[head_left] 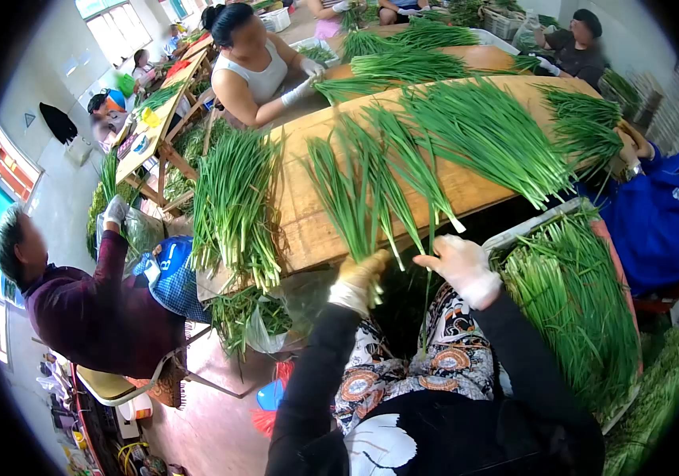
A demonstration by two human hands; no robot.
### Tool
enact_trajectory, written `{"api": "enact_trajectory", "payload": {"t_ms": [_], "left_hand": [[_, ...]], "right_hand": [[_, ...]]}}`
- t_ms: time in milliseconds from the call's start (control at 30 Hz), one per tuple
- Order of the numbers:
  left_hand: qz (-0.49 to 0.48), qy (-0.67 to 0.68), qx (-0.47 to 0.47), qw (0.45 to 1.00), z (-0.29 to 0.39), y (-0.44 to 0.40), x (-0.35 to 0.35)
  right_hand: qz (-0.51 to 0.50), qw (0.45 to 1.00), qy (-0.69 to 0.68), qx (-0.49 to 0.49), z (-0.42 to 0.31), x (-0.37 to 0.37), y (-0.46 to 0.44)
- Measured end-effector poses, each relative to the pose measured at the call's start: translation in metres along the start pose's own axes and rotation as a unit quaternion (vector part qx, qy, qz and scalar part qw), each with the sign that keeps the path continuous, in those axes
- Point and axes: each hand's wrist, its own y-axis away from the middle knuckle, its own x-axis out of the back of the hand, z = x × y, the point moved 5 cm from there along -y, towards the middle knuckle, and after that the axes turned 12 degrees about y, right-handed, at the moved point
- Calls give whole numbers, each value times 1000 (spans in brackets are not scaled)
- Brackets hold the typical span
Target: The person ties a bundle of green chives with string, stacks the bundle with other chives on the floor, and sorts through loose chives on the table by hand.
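My left hand, in a yellowed glove, is closed round the white stem ends of a bunch of green stalks at the table's near edge; the leaves lie up across the wooden table. To its right, my gloved right hand is over my lap, fingers toward the left hand, with a thin stalk hanging by its fingertips. Whether the fingertips pinch that stalk is unclear. Small separate bunches lie just beyond my hands. A large pile spreads to the right, another to the left.
A crate full of green stalks stands at my right. A person in a dark purple top sits at the left. Across the table is a person in a white top. A blue garment is at the right.
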Motion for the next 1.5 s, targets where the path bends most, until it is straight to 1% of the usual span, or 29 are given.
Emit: {"api": "enact_trajectory", "payload": {"t_ms": [167, 200, 233, 267, 300, 367, 433, 533, 567, 633, 667, 700, 767, 833, 900, 933, 967, 1000, 1067, 1100, 1133, 1167, 1233, 1300, 1333, 1367, 1400, 1433, 1500], "left_hand": [[48, 9, -129, 990, -33, -10, -27], [61, 7, -92, 994, -28, -2, -35], [44, 38, -90, 994, -20, 4, -47], [27, 46, -46, 998, -21, 3, -45], [10, 54, -1, 999, -22, 2, -41], [-56, 89, -2, 994, -14, 12, -41], [-128, 178, -2, 976, -15, 24, -34], [-123, 183, 23, 975, -33, 28, -30], [-147, 187, 39, 971, -41, 21, -28], [-117, 178, 42, 976, -38, 27, -40], [-74, 184, 35, 980, -37, 27, -45], [-31, 189, 29, 981, -37, 26, -44], [-28, 152, 5, 988, -29, 21, -36], [5, 102, -52, 993, -5, 20, -34], [52, 59, -113, 991, 21, 11, -24], [49, 60, -117, 990, 38, 15, -27], [47, 60, -121, 990, 55, 19, -28], [41, 74, -95, 992, 63, 16, -24], [-27, 104, -123, 987, 67, 13, -23], [-33, 141, -120, 982, 60, 6, -16], [-76, 176, -67, 979, 51, 4, -20], [-118, 210, -13, 970, 40, 5, -27], [-142, 234, 51, 960, 17, 5, -33], [-157, 256, 113, 947, -15, -11, -20], [-119, 268, 110, 950, -25, -13, -12], [-87, 254, 88, 959, -24, -6, -12], [-134, 271, 87, 949, -21, -2, -12], [-179, 288, 85, 937, -17, 3, -12], [-132, 307, 71, 940, -10, 15, -12]], "right_hand": [[-125, 991, 47, -6, -2, -60, -49], [-123, 992, -25, 13, -4, -62, -48], [-52, 982, -13, 180, -7, -80, -47], [-147, 971, -172, 71, -4, -77, -45], [-235, 915, -324, -42, -4, -69, -37], [-251, 818, -516, -31, -3, -54, -28], [-223, 768, -600, -30, 10, -52, -16], [-110, 775, -621, 33, 2, -76, -7], [-72, 862, -491, 98, -10, -57, -6], [-2, 935, -316, 159, -26, -48, -1], [80, 941, -277, 177, -31, -43, 2], [80, 941, -276, 177, -35, -43, 6], [221, 949, -181, 131, -36, -28, 19], [225, 950, -177, 123, -33, -44, 39], [30, 981, -115, 152, -37, -81, 67], [-208, 962, -48, 171, -32, -126, 89], [-434, 883, 21, 178, -21, -161, 113], [-460, 861, 33, 214, -21, -129, 112], [-111, 956, -25, 271, -13, -76, 69], [112, 974, -11, 196, -2, -18, 49], [57, 998, 30, -3, 21, -4, 26], [27, 993, 48, -102, 40, 9, 11], [128, 981, 112, -90, 66, 13, -15], [-40, 981, 174, -77, 84, -23, -40], [-165, 971, -113, -129, 93, -47, -45], [-275, 863, -389, -167, 85, -57, -45], [-210, 840, -473, -163, 82, -48, -49], [-68, 808, -566, -150, 83, -35, -48], [-8, 867, -483, -123, 60, 23, -40]]}}
